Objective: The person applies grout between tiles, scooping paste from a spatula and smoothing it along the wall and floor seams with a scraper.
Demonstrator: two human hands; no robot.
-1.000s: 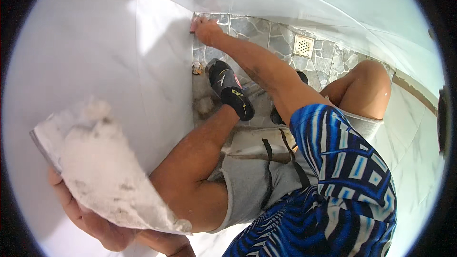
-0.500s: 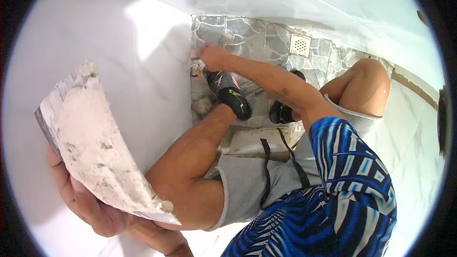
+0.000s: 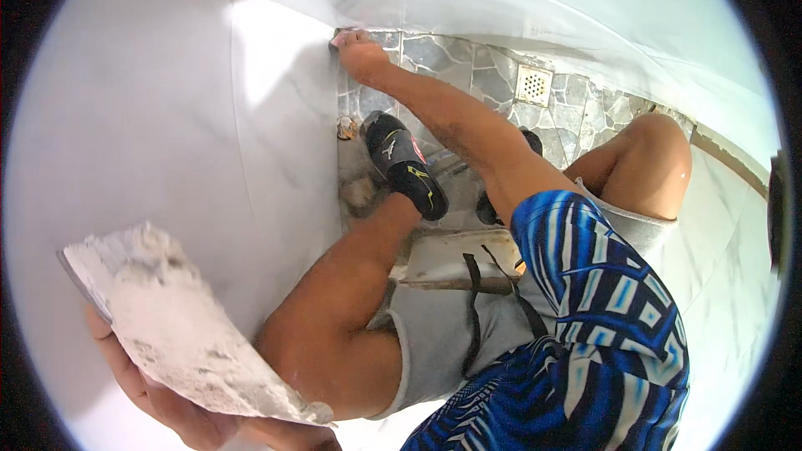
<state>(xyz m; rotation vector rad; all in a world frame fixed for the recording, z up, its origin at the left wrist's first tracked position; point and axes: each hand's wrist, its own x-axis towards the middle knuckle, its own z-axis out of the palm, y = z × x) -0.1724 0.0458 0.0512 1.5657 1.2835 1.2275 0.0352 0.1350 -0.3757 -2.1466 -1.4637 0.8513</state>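
Note:
At the lower left, my left hand (image 3: 163,405) is closed under a flat metal trowel blade (image 3: 82,286), whose handle is hidden. A thick bed of whitish paste (image 3: 180,334) covers the top of the blade, which is tilted. My right hand (image 3: 364,58) reaches far out to the corner where the left wall meets the far wall and the floor. Its fingers are pinched on a small dark and pinkish piece (image 3: 337,40), pressed into that corner; its exact kind is too small to tell.
Grey stone-patterned floor tiles (image 3: 434,54) run along the far wall, with a square drain cover (image 3: 533,85) set in them. My sandalled foot (image 3: 401,159) rests near the left wall (image 3: 159,117). Below me stands a whitish plastic stool or box (image 3: 443,255). A small crumbly lump (image 3: 347,127) sits by the wall.
My right hand has moved away from me along the base of the left wall, up to the far corner. The left hand and the loaded trowel have dropped lower and tilted.

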